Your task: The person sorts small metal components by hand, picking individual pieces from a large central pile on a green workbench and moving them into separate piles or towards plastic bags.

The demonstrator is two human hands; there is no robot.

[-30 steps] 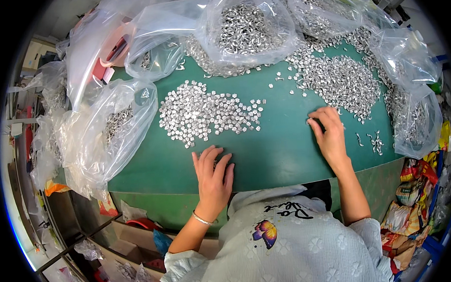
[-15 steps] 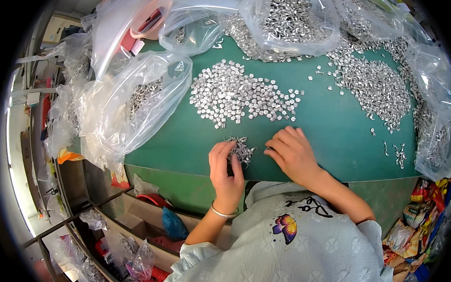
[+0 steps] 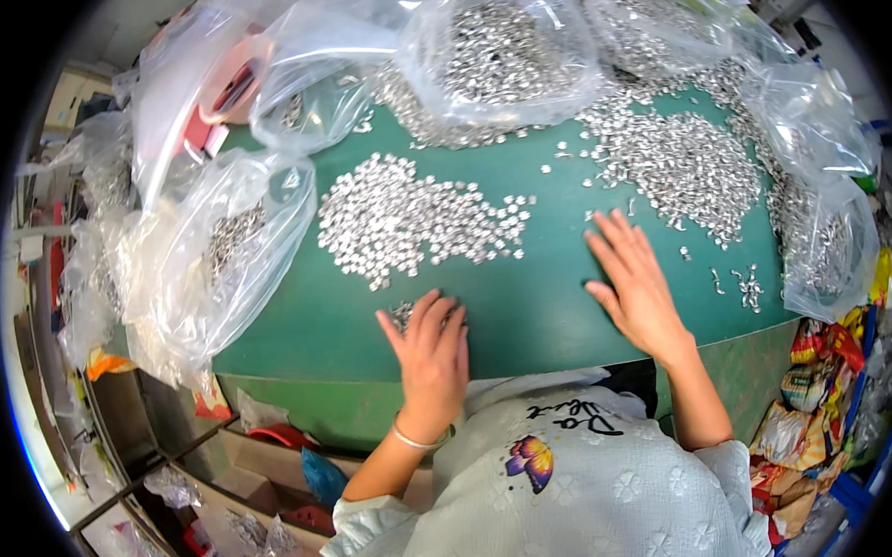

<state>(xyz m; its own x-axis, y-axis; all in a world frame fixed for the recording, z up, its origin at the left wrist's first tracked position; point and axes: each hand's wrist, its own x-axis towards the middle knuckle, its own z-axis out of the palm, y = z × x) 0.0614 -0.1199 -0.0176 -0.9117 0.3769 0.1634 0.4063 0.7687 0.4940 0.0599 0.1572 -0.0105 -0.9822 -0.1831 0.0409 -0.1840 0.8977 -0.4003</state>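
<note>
My left hand lies palm down over a small heap of curved silvery metal pieces, its fingers apart and covering most of them. Away to the right, my right hand is flat above the green tabletop with its fingers stretched out. Their tips point toward a large spread of similar silvery pieces. Beyond my left hand is a patch of small flower-shaped silvery pieces. A few loose curved pieces lie to the right of my right hand.
Clear plastic bags of metal pieces line the far edge, including a full bag, another bag at the left and one at the right. A pink container stands at the far left. Below the table are open drawers and colourful packets.
My right hand has moved right, away from the small heap toward the large spread, and its fingers have straightened. My left hand now covers the heap. The whole view has shifted.
</note>
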